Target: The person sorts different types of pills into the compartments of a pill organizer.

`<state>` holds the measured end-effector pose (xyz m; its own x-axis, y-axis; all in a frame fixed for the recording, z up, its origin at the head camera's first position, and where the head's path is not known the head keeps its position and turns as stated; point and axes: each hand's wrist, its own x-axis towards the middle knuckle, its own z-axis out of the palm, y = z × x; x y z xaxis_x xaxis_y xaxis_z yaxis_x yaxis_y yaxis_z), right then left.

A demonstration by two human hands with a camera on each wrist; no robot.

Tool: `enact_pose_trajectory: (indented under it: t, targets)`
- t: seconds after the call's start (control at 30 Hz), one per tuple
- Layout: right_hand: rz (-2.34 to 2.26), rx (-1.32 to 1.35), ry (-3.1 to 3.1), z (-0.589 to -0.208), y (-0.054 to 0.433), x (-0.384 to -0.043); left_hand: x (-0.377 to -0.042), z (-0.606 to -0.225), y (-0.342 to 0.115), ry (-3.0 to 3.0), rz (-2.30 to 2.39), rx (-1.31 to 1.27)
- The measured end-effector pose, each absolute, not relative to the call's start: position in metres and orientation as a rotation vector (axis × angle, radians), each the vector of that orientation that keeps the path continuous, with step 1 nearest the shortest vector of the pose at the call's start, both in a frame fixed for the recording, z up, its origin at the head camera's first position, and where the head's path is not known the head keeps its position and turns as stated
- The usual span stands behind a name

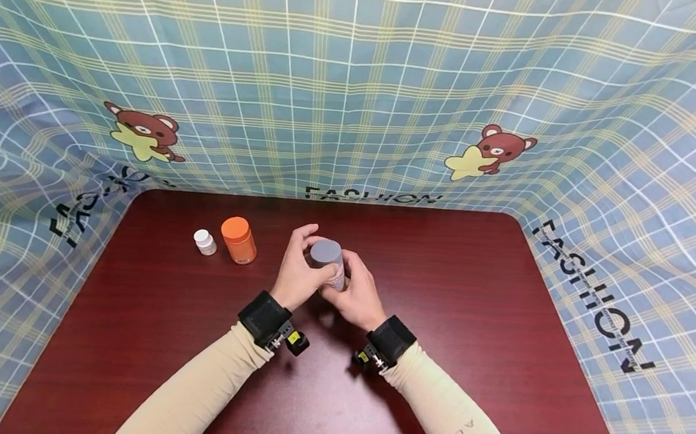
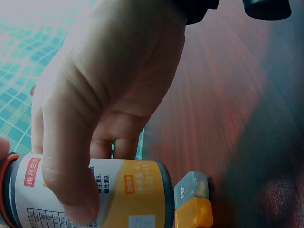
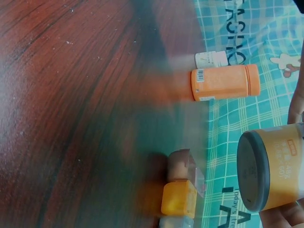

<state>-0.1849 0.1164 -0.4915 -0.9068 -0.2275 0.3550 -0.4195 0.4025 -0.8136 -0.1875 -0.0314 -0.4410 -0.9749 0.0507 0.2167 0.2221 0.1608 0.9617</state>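
Observation:
A supplement canister (image 1: pixel 326 250) with a grey lid is held upright between both hands, near the middle of the table. My left hand (image 1: pixel 300 274) grips it from the left, its thumb across the front. In the left wrist view that thumb covers part of the canister's white and yellow-orange label (image 2: pixel 137 190). My right hand (image 1: pixel 361 295) holds the right side, its thumb low on the front. The dark base of the canister (image 3: pixel 254 171) shows in the right wrist view, apart from the tabletop. Much of the right hand lies outside that view.
Left of the hands stand an orange bottle (image 1: pixel 239 240) and a small white bottle (image 1: pixel 204 241). Behind the canister are small boxes, among them a yellow one (image 3: pixel 179 198) and a brownish one (image 3: pixel 180 164). Plaid cloth (image 1: pixel 346 105) hangs around the dark red table (image 1: pixel 473 292).

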Motion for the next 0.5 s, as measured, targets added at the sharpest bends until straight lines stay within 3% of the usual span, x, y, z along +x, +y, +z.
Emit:
enact_pose_trajectory:
  t: [0.2,0.5]
  targets:
    - [1.508,0.579,-2.464,-0.4883,0.1135,-0.1841,-0.1877,-0.4421,-0.0319,-2.313,-1.905,-0.331]
    - [1.53,0.572,-2.454,-0.4902,0.1134,-0.184,-0.1837,-0.4417,-0.031,-2.31,-1.691,-0.185]
